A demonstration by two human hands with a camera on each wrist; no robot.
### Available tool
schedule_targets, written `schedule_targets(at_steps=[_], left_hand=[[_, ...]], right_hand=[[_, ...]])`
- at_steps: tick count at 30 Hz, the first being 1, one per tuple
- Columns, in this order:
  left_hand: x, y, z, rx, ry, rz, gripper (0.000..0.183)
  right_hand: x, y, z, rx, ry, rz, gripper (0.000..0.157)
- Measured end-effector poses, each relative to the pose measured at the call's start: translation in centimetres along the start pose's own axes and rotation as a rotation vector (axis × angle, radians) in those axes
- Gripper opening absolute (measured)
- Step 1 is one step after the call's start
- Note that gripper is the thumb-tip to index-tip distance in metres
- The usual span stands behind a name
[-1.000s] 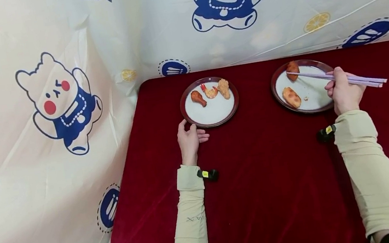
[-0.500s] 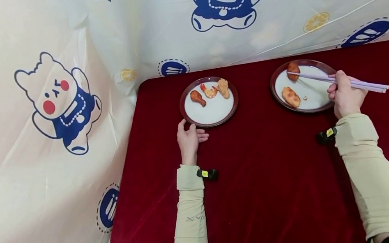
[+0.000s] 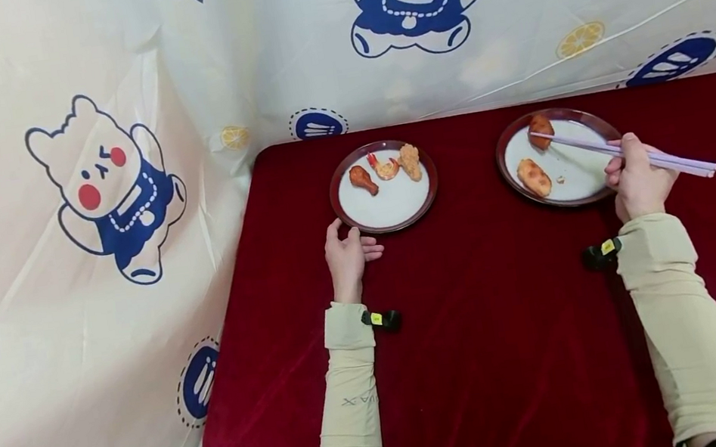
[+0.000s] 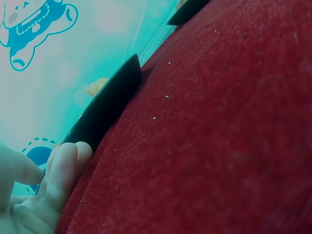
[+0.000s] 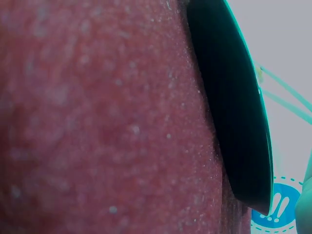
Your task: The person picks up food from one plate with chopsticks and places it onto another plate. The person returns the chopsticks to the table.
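My left hand (image 3: 345, 259) is at the near left rim of the left plate (image 3: 389, 227), fingertips against its edge and fingers loosely extended. In the left wrist view, the fingers (image 4: 63, 168) meet the plate's dark side. My right hand (image 3: 640, 180) grips a pair of pale purple chopsticks (image 3: 679, 163) over the right plate (image 3: 587, 168). Their tips are at a dark brown fried piece (image 3: 540, 131) by that plate's far rim. A golden oval fried piece (image 3: 534, 177) and a small crumb (image 3: 560, 180) lie nearer on the same plate.
On the left plate are a drumstick (image 3: 363, 180), a shrimp (image 3: 384, 168) and a crispy fried chicken piece (image 3: 409, 161). Dark red cloth (image 3: 483, 328) covers the table. A printed curtain (image 3: 279, 51) hangs behind and to the left.
My right hand has shifted slightly toward me and right, with the chopstick tips still at the dark brown piece. The left hand stays at the plate rim.
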State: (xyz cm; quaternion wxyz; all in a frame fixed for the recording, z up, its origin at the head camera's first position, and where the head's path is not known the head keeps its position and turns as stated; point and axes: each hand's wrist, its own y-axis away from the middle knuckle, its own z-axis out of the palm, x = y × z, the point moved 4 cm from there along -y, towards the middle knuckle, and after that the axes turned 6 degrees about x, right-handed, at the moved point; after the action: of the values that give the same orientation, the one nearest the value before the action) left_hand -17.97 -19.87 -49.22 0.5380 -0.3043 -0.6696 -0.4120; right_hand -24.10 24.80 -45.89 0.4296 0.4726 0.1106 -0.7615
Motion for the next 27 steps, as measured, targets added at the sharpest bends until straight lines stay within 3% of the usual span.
schedule_targets(at_steps=[27], left_hand=[[0.09,0.06,-0.04,-0.002,0.001,-0.008,0.052]], right_hand=[[-0.10,0.47,-0.68,0.032,-0.030,-0.004,0.024]])
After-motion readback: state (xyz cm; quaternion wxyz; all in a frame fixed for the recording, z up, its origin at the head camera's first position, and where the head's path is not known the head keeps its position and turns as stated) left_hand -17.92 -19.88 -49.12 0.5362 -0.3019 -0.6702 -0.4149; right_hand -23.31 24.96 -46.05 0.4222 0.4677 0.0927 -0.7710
